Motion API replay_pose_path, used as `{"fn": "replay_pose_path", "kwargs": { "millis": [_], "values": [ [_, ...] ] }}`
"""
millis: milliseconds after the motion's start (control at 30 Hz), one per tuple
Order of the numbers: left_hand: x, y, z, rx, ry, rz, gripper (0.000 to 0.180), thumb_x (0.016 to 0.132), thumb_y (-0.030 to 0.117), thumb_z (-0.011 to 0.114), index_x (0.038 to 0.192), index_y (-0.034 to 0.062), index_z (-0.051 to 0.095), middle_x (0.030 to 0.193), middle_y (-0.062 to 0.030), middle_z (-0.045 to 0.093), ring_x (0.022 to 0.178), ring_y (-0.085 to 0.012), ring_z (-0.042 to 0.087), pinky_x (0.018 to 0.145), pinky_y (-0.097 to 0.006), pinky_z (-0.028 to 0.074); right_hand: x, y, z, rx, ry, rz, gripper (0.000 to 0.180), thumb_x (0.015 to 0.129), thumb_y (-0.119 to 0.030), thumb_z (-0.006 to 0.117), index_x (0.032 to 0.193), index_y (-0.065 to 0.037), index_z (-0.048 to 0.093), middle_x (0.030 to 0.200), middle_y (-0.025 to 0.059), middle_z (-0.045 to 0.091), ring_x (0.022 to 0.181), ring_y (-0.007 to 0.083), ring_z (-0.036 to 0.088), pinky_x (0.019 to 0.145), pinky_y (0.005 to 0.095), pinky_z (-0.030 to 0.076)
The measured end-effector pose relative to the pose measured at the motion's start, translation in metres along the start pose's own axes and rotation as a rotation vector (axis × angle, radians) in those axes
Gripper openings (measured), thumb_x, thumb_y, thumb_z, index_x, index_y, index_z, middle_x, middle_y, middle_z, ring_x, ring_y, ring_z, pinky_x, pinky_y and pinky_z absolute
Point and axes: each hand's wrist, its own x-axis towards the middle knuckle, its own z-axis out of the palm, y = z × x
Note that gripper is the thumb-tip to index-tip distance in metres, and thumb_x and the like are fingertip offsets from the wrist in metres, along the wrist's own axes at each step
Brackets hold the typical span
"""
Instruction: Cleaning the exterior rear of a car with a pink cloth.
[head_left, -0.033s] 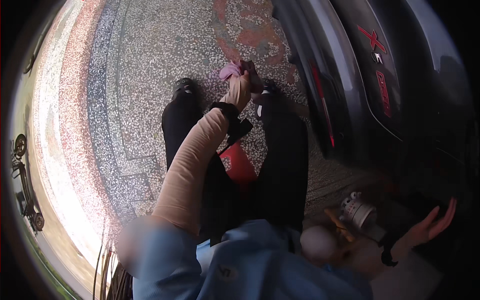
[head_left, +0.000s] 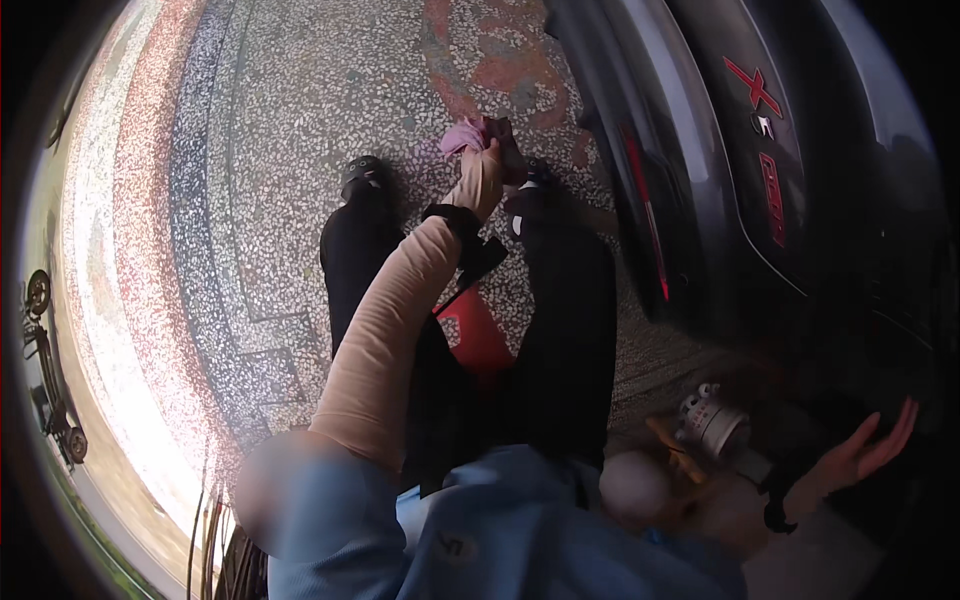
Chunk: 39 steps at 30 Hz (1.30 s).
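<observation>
A bunched pink cloth (head_left: pixel 462 136) is in my left hand (head_left: pixel 487 160), held out low over the floor between my feet. Dark reddish-brown material (head_left: pixel 503 140) shows right beside the cloth; I cannot tell whether it is part of the same piece. Around my left wrist sits a black strap (head_left: pixel 455 216), with a black piece hanging below it. My right hand (head_left: pixel 868 452) is stretched out to the far right with its fingers extended, holding nothing. It is nearest to the dark vehicle's shaded lower side.
A dark glossy vehicle (head_left: pixel 700 170) with red lettering fills the right side. A pale mug-like container (head_left: pixel 712 420) and a yellow-orange object (head_left: pixel 677 450) stand low at the right. Something red (head_left: pixel 480 335) shows between my legs. A motorbike (head_left: pixel 45 370) is at the far left.
</observation>
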Motion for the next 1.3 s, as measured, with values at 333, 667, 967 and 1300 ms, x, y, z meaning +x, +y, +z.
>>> {"fn": "replay_pose_path", "kwargs": {
  "millis": [333,667,967,1300],
  "values": [
    [0.023,-0.109,0.086,-1.598,0.677,-1.432,0.031,0.092,0.024,0.049,0.114,0.0017,0.049,0.109,-0.0111,0.058,0.095,-0.0235,0.057,0.09,-0.036,0.043,-0.004,0.019,0.085,-0.303,-0.041,-0.116,0.053,0.092,-0.038,0.037,0.136,-0.008,0.035,0.143,0.0202,0.023,0.132,0.0369,0.02,0.106,0.0512,0.01],
    [0.075,-0.089,0.093,-1.828,0.757,-1.285,0.035,0.092,0.026,0.048,0.12,0.0043,0.046,0.114,-0.0111,0.056,0.1,-0.0265,0.055,0.096,-0.043,0.039,-0.006,0.014,0.107,-0.366,0.023,-0.092,0.055,0.093,-0.038,0.033,0.137,-0.005,0.031,0.146,0.0229,0.007,0.135,0.0398,0.004,0.105,0.0545,0.001],
    [0.14,-0.001,0.088,-1.43,0.4,-0.659,0.045,0.083,0.006,0.057,0.126,0.0076,0.045,0.123,-0.0107,0.053,0.108,-0.021,0.052,0.093,-0.031,0.04,-0.005,0.016,0.103,-0.352,-0.024,-0.105,0.058,0.092,-0.039,0.033,0.138,-0.004,0.028,0.146,0.0252,0.003,0.135,0.0388,-0.001,0.105,0.0537,-0.004],
    [0.141,0.033,0.084,-0.858,0.241,-0.625,0.033,0.076,0.002,0.056,0.109,0.0076,0.056,0.098,-0.0155,0.062,0.091,-0.0308,0.057,0.079,-0.033,0.045,-0.002,0.008,0.106,-0.342,0.018,-0.105,0.056,0.092,-0.04,0.034,0.138,-0.009,0.029,0.145,0.0263,0.007,0.135,0.04,0.001,0.104,0.0571,-0.002]
  ]
}}
